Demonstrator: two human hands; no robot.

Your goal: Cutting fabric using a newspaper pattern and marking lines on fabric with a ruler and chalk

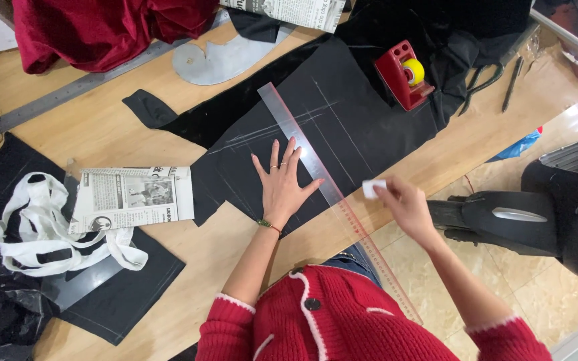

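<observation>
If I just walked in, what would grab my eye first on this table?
Most likely the person's left hand, spread flat on the black fabric sheet at the table's middle, pinning a long clear plastic ruler across chalk lines. Just right of it, the right hand pinches a small white chalk piece. Further back stand a red tape dispenser and crumpled dark red velvet cloth.

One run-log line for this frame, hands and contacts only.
left hand: flat on black fabric, beside clear ruler | right hand: pinching white chalk near ruler edge | surface: wooden table
</observation>
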